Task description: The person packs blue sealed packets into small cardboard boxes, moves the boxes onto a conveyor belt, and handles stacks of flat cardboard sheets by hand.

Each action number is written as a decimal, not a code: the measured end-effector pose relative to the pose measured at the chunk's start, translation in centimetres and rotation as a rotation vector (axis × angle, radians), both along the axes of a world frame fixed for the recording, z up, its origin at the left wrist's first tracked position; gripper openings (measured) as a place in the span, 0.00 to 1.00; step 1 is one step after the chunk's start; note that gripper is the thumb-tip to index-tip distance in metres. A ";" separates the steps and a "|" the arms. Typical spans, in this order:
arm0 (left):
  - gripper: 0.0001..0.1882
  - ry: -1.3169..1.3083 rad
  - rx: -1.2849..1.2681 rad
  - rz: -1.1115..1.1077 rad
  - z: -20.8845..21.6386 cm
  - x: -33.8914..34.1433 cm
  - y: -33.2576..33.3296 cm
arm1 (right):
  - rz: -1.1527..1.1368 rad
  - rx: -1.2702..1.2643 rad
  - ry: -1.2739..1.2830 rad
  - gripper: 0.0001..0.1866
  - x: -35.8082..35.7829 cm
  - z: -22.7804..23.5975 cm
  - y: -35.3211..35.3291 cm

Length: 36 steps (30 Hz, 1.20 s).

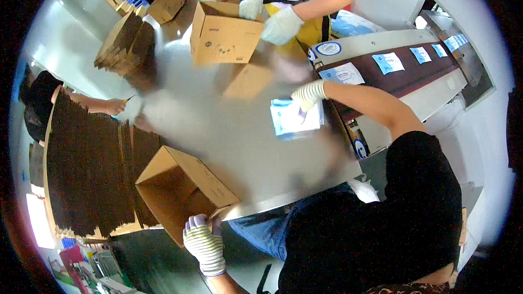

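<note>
My left hand [204, 246], in a striped knit glove, grips the near edge of an open cardboard box [204, 177]. This box is tilted at the table's near left edge, its opening toward me and its inside bare in view. In a matching glove, my right hand [309, 96] holds a small stack of blue-and-white flat packets [289, 122] above the metal table [250, 169]. My thumb lies over the packets; the fingers beneath are hidden.
A brown conveyor belt [403, 81] at the right carries several similar packets. Across the table, a person in white gloves [280, 26] handles another cardboard box [226, 38]. Flattened cardboard stacks [90, 163] stand at the left, where another person's hand [115, 106] holds a thin tool.
</note>
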<state>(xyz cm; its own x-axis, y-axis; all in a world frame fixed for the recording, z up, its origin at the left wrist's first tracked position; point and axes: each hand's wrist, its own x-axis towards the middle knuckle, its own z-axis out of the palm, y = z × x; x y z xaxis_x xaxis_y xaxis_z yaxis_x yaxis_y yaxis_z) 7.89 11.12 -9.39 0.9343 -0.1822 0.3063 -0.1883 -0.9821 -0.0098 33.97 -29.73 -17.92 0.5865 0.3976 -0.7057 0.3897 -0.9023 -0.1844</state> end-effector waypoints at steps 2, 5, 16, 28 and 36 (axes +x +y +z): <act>0.13 0.032 -0.049 0.022 -0.1 -0.3 0.6 | 0.136 0.071 -0.360 0.38 -6.2 1.3 3.5; 0.11 0.128 -0.141 0.057 0.7 -0.3 0.2 | 0.234 0.252 -0.693 0.33 -12.7 0.2 7.0; 0.05 0.168 0.159 -0.175 1.3 -0.1 -1.9 | 0.063 1.289 -0.399 0.31 -10.4 9.4 15.0; 0.07 0.037 0.387 -0.086 -1.8 -3.1 -6.6 | 0.927 0.530 -0.598 0.16 -14.7 -0.5 31.4; 0.02 -0.066 0.297 -0.072 -2.6 -4.3 -4.8 | 1.097 0.239 -0.380 0.10 -15.2 4.4 31.0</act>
